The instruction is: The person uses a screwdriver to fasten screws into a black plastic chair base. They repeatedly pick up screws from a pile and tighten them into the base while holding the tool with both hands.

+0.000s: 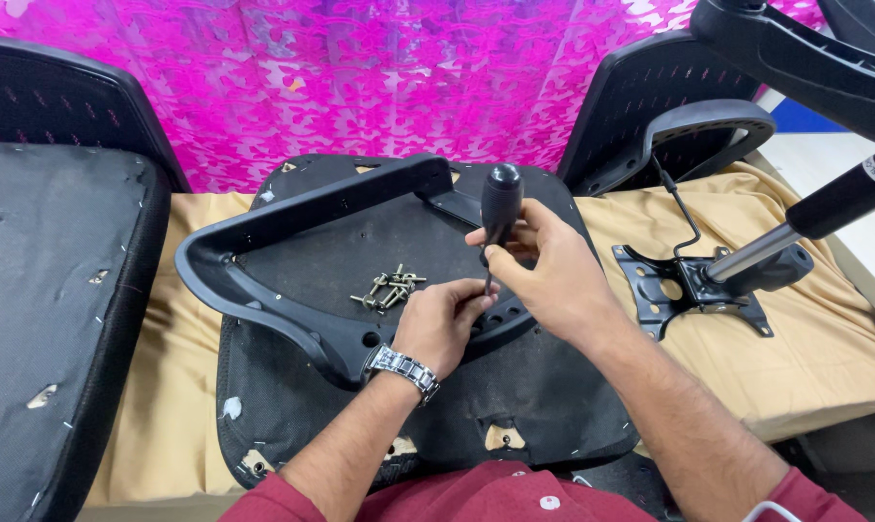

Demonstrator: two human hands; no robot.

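We are looking down on an upturned office-chair seat base [515, 406] lying on a tan cloth [167, 387], with a black armrest frame [292, 217] laid across it. The right hand [544, 266] is gripping a black-handled screwdriver [500, 203], fingers closed around the handle, shaft pointing down at the armrest's mounting plate. The left hand [442, 324] is steadying the tip, fingertips pinched together, probably on a screw, though it is hidden. Loose screws [389, 288] are lying just beside it. We judge a fastening step is under way; the next move calls for keeping the driver upright while turning.
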